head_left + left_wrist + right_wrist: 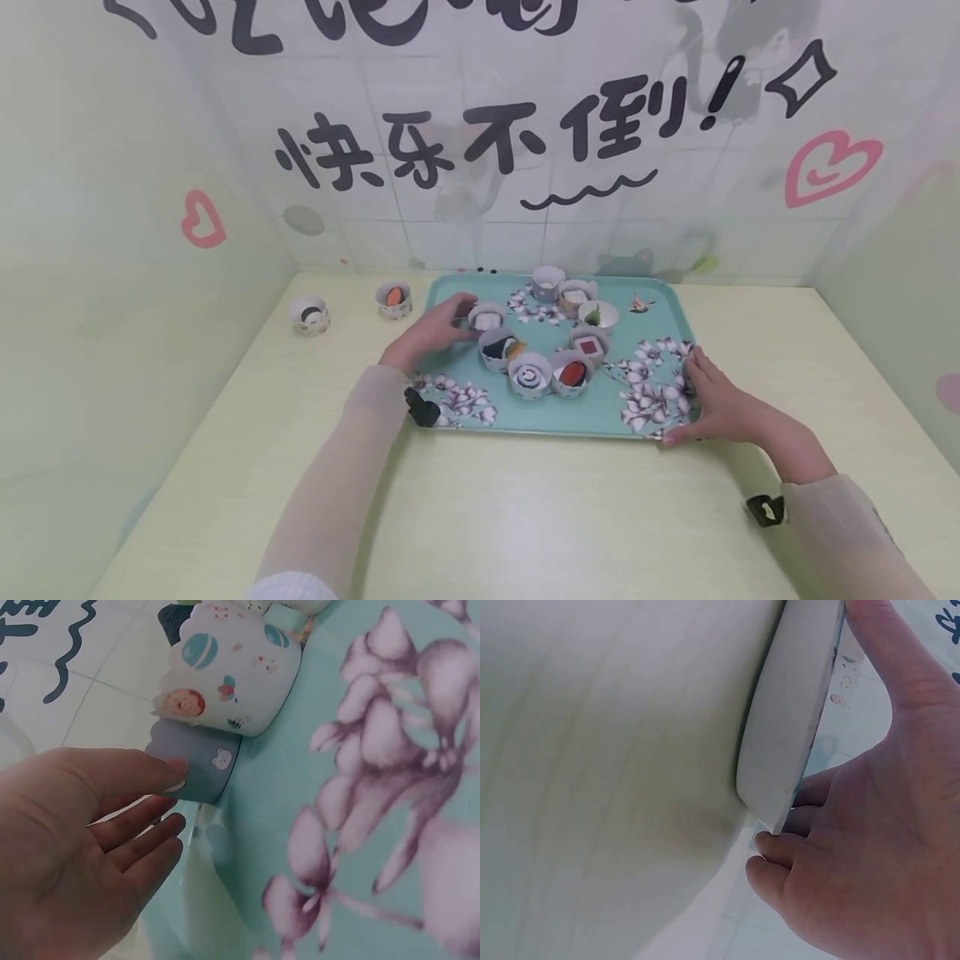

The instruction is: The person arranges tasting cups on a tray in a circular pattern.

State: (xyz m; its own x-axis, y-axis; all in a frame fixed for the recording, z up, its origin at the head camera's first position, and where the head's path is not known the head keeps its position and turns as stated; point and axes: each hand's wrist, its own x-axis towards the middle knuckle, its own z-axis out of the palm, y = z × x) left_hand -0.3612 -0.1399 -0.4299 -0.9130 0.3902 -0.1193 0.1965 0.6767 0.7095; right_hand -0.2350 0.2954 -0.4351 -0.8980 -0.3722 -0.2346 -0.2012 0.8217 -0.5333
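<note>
A teal tray (555,421) with a flower print lies on the table, bearing several patterned paper cups in a rough ring. At the ring's left side my left hand (431,329) pinches a paper cup (487,317) between thumb and fingers; the left wrist view shows the thumb on the grey cup's (202,761) side. Beside it stands a cup holding a dark and orange sushi-like piece (498,348). My right hand (720,404) grips the tray's front right corner, thumb at the front edge, fingers at the right rim; in the right wrist view, fingertips meet the rim (787,802).
On the table left of the tray stand two more cups, one with an orange-topped piece (394,300), one with a black-and-white piece (310,317). A wall with lettering (480,142) rises behind, and side walls (127,333) flank the table.
</note>
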